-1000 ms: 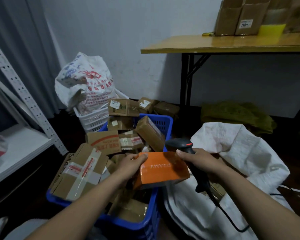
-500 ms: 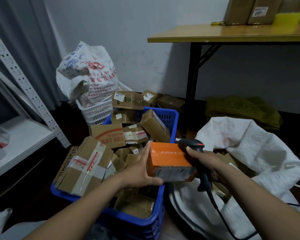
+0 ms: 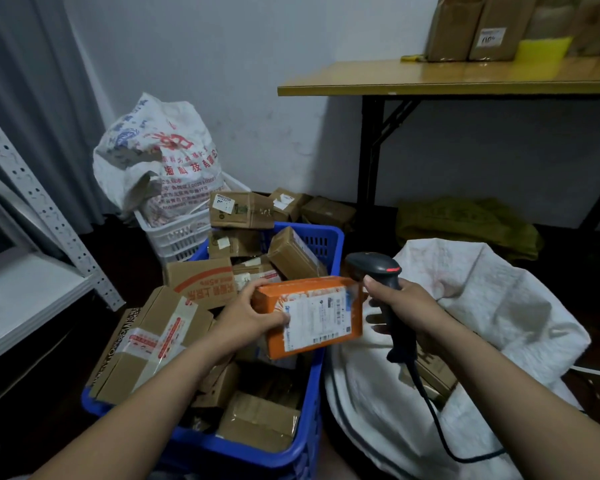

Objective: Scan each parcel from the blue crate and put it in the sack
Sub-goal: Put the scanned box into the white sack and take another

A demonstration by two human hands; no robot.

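Dim storeroom floor, blue crate point(image 3: 315, 393) piled high, loads left imo. Left hand point(image 3: 246, 317) grips orange parcel point(image 3: 312, 313) over crate, label up. Right hand point(image 3: 407, 303) wrapped round scanner point(image 3: 374, 266) beside it. Sack point(image 3: 492, 306) on right, few boxes point(image 3: 433, 370) inside.

Orange parcel point(image 3: 312, 317): I count one
Scanner point(image 3: 376, 266): one
Blue crate point(image 3: 321, 242): one
White sack point(image 3: 499, 306): one
Printed sack point(image 3: 160, 161): one
White basket point(image 3: 177, 233): one

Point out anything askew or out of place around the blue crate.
The blue crate is heaped above its rim. A big taped box on its left side lies tilted, hanging out over the edge, so it could slip off. A smaller box leans against the far wall. A few boxes sit outside, behind the crate.
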